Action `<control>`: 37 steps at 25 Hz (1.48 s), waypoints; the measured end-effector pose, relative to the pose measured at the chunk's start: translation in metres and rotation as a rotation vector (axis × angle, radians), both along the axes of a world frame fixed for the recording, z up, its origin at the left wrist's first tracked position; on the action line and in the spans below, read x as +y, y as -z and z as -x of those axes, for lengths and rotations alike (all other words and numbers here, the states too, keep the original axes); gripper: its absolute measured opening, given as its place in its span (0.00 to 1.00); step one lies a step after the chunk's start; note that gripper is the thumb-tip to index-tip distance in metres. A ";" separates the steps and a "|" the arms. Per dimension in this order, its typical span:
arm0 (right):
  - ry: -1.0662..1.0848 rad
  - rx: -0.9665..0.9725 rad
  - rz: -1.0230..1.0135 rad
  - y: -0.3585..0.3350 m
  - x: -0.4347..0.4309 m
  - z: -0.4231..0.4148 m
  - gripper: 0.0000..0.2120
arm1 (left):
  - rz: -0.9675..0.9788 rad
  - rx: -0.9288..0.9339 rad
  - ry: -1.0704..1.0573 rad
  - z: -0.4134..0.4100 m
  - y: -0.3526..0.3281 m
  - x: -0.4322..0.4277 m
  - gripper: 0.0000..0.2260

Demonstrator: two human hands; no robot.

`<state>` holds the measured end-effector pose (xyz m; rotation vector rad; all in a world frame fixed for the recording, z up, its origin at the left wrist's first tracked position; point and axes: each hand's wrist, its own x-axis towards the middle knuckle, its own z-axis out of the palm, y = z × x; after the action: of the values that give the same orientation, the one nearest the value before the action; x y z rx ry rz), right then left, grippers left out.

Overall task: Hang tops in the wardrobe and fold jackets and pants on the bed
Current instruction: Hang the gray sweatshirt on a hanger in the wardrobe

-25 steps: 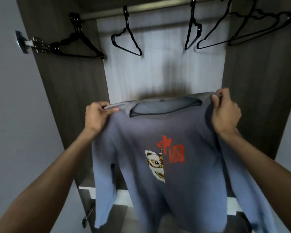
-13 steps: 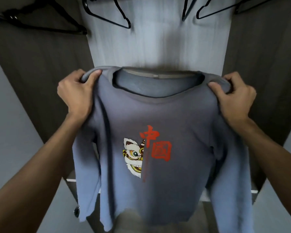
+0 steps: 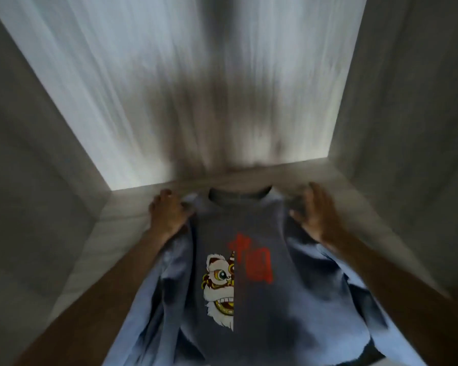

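Grey-blue top (image 3: 249, 299): inside the wardrobe, front facing up, held at both shoulders; collar (image 3: 238, 200) points toward the back panel (image 3: 117, 75); sleeves fall loose and rumpled on either side
Print (image 3: 220, 286): half a white lion face with yellow trim on the chest; red characters (image 3: 251, 260) just above and to its right
Left hand (image 3: 167, 215): at the top's left shoulder; fingers curled over the cloth, holding it
Right hand (image 3: 315, 212): at the top's right shoulder, thumb set apart toward the collar; blur hides whether the fingers grip or only lie on the cloth
Shelf (image 3: 122, 220): pale wood board below the hands; the top spreads over it; contact cannot be told
Back panel: pale, streaked by blur, with a dark shadow above the collar
Side walls (image 3: 24, 154): grey-brown, flanking both arms
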<state>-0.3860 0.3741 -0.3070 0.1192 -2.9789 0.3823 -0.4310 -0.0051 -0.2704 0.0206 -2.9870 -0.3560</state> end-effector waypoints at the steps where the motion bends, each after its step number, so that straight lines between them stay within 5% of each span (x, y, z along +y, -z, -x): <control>1: -0.008 -0.098 -0.054 0.031 0.000 -0.002 0.37 | 0.051 -0.186 0.052 0.001 0.027 0.009 0.30; 4: -0.007 -0.225 -0.092 0.055 -0.003 -0.009 0.43 | 0.206 -0.484 0.163 0.001 0.063 0.035 0.35; 7: -0.055 -0.200 -0.005 0.018 -0.002 -0.001 0.29 | 0.137 -0.489 0.192 0.013 0.032 0.049 0.34; 10: -0.067 -0.117 0.269 -0.039 0.005 -0.003 0.17 | -0.101 -0.447 0.345 0.005 -0.035 0.077 0.24; 12: -0.060 -0.040 0.327 -0.086 0.011 -0.009 0.14 | -0.230 -0.417 0.421 -0.007 -0.086 0.100 0.27; 20: 0.021 0.358 0.430 -0.296 0.052 -0.095 0.08 | -0.220 -0.089 0.622 -0.083 -0.276 0.190 0.22; 24: 0.092 0.454 0.790 -0.355 0.071 -0.128 0.03 | -0.255 0.021 0.679 -0.114 -0.332 0.219 0.16; 26: 0.163 0.546 0.899 -0.376 0.081 -0.135 0.05 | -0.316 0.046 0.716 -0.121 -0.348 0.227 0.14; 33: 0.217 0.798 1.067 -0.455 0.092 -0.149 0.45 | -0.451 0.070 0.854 -0.132 -0.393 0.247 0.11; 37: 0.333 0.822 1.125 -0.480 0.100 -0.138 0.37 | -0.385 0.059 0.853 -0.129 -0.406 0.247 0.12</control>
<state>-0.2482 0.4742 0.1728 -0.2661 -1.6239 1.4256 -0.3019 0.2421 0.1359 -1.2036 -2.6473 -0.9716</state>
